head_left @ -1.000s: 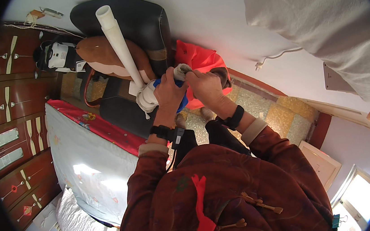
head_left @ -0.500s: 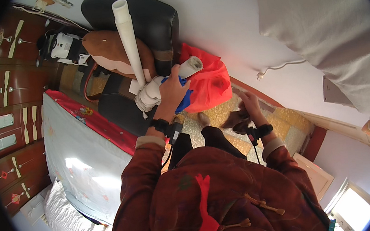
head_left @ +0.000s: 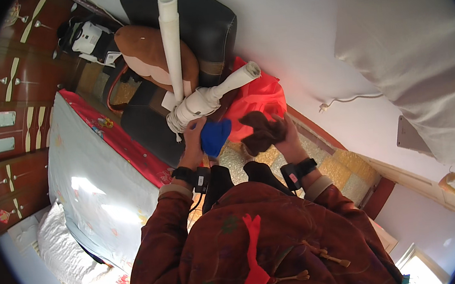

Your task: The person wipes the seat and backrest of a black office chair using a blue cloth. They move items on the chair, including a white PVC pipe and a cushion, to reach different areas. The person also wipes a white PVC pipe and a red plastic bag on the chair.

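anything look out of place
The white tubed appliance on the black chair looks oddly placed, perhaps: a seat seems an unusual spot for it. No spill shows near the left hand, holding blue cloth, or right hand, holding brown cloth.

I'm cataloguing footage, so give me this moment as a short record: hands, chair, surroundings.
Left hand: holds blue cloth
Right hand: holds brown cloth
Cloths: apart from each other
At black chair: brown cushion, white pipe, white bundle with wound cord
Beyond brown cloth: red fabric
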A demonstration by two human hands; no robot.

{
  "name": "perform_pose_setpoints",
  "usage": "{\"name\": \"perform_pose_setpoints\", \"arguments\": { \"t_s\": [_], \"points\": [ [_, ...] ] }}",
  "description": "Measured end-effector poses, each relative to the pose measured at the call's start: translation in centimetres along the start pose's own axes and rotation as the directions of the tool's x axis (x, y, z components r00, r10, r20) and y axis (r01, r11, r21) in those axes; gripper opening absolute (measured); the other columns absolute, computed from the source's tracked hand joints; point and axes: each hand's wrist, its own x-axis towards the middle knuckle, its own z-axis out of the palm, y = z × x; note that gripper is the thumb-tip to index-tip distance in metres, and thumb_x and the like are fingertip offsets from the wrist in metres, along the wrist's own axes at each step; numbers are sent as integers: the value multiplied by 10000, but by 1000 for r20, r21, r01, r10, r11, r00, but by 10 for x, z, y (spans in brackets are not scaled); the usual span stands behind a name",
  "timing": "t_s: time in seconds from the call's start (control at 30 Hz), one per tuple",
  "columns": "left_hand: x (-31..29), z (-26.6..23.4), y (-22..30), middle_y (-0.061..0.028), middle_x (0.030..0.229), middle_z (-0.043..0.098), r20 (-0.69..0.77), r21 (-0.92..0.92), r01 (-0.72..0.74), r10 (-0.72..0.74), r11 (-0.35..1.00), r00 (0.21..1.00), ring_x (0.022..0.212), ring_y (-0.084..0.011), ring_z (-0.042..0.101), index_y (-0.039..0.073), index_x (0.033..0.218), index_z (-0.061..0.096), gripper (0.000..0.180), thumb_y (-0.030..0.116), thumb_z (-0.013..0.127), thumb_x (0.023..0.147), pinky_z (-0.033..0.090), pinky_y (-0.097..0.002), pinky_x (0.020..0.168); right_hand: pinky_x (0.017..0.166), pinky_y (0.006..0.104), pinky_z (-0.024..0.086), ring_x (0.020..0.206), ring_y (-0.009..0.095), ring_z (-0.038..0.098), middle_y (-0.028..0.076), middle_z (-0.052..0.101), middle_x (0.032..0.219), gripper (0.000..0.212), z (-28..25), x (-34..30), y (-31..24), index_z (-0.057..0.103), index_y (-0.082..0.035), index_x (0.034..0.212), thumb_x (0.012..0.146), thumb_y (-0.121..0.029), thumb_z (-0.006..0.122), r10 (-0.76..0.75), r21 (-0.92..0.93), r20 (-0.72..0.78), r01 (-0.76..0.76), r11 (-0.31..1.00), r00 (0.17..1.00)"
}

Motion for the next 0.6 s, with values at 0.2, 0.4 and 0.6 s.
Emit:
{"name": "perform_pose_setpoints", "arguments": {
  "t_s": [0.2, 0.4, 0.6],
  "points": [
    [-25, 61, 30, -94, 1282, 575, 240, -226, 220, -165, 949, 957, 1161, -208, 583, 62, 1368, 527, 474, 164, 699, 939, 484, -328, 1006, 1030, 355, 478, 1193, 208, 599, 115, 598, 1318, 580, 63, 2, 58, 442, -51, 1492, 987, -228, 667, -109, -519, 427, 341, 784, 898],
    [-25, 29, 35, -33, 1063, 631, 353, -370, 459, -335, 808, 874, 964, -143, 658, 89, 1241, 602, 357, 248, 696, 935, 567, -315, 825, 1020, 344, 484, 1245, 189, 563, 105, 562, 1404, 616, 60, -3, 41, 416, -53, 1522, 965, -94, 675, 263, -732, 489, 227, 642, 832],
    [38, 0, 7, -108, 1027, 704, 43, -336, 417, -429, 844, 902, 883, -200, 671, 25, 1238, 675, 423, 179, 731, 848, 558, -340, 783, 991, 359, 503, 1122, 212, 637, 112, 675, 1238, 472, 107, 1, 9, 574, -13, 1361, 899, 15, 667, -194, -890, 353, 393, 232, 915]
  ]
}}
